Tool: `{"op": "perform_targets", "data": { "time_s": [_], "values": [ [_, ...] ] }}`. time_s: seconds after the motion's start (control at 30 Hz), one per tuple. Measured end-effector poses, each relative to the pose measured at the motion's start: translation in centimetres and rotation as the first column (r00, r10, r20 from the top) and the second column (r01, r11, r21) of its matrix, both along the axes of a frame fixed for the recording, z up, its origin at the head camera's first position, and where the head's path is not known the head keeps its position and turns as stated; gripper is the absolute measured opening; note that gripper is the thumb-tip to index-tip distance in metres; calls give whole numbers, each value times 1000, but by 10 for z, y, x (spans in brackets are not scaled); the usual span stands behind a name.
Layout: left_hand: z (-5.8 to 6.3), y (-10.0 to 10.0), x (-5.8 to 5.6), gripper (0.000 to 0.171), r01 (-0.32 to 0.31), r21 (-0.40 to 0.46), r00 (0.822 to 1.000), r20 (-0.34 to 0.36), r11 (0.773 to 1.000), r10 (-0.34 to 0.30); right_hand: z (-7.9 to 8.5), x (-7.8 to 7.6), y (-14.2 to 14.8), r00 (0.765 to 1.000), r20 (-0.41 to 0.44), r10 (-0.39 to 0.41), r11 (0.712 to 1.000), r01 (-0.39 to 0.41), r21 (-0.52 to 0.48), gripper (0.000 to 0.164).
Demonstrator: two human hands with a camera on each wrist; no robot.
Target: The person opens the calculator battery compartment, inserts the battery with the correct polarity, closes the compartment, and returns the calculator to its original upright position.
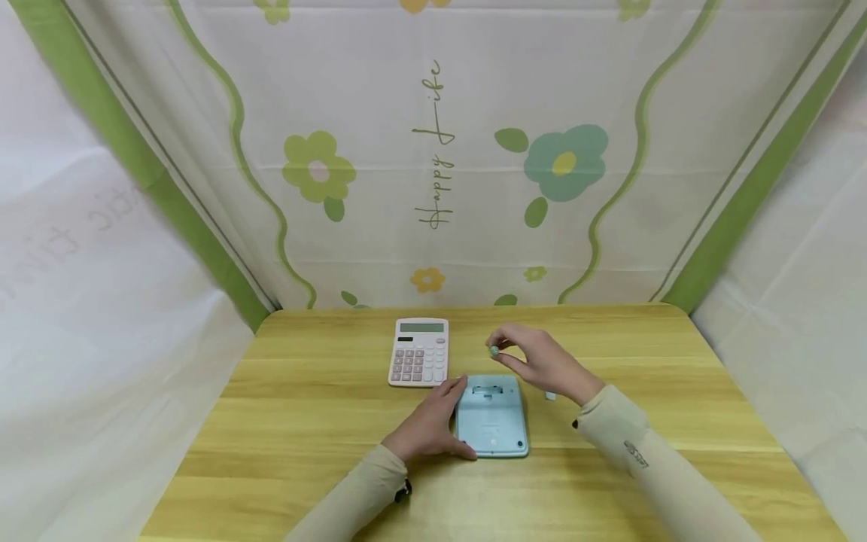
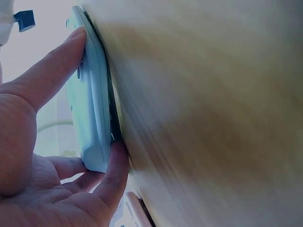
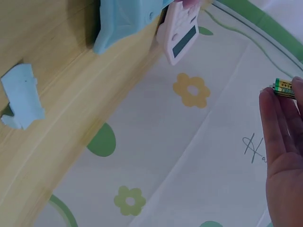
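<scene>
A light blue calculator (image 1: 491,425) lies face down on the table, its battery compartment (image 1: 488,390) uncovered near the far end. My left hand (image 1: 431,425) grips its left side, thumb at the near edge and fingers along the far left corner. In the left wrist view, the thumb and fingertips press the rim of the calculator (image 2: 92,104). Between thumb and fingers, my right hand (image 1: 542,363) pinches a small green and gold battery (image 3: 284,88), raised beyond the calculator's far right corner. A small blue battery cover (image 3: 23,97) lies on the table below the right wrist.
Behind the blue calculator and to its left, a pink and white calculator (image 1: 420,352) lies face up. The wooden table (image 1: 305,421) ends at a white cloth backdrop (image 1: 379,248) with printed flowers. White cloth also hangs along both sides.
</scene>
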State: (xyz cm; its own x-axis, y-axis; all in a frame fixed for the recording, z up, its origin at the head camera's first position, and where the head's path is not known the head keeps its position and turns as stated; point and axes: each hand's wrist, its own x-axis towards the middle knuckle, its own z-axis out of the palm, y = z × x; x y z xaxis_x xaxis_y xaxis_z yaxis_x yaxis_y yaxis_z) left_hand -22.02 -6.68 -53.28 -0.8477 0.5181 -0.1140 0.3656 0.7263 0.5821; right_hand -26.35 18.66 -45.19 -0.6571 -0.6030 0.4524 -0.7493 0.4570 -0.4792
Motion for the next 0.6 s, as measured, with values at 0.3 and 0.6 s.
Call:
{"op": "perform_targets", "data": {
  "time_s": [0.3, 0.6],
  "values": [
    [1, 0, 0, 131, 5, -6, 1000, -3, 1000, -5, 3, 4, -2, 998, -60, 7, 999, -9, -35, 20],
    [-2, -1, -2, 131, 3, 0, 1000, 11, 1000, -3, -3, 3, 2, 998, -66, 7, 997, -12, -79, 19]
  ]
}}
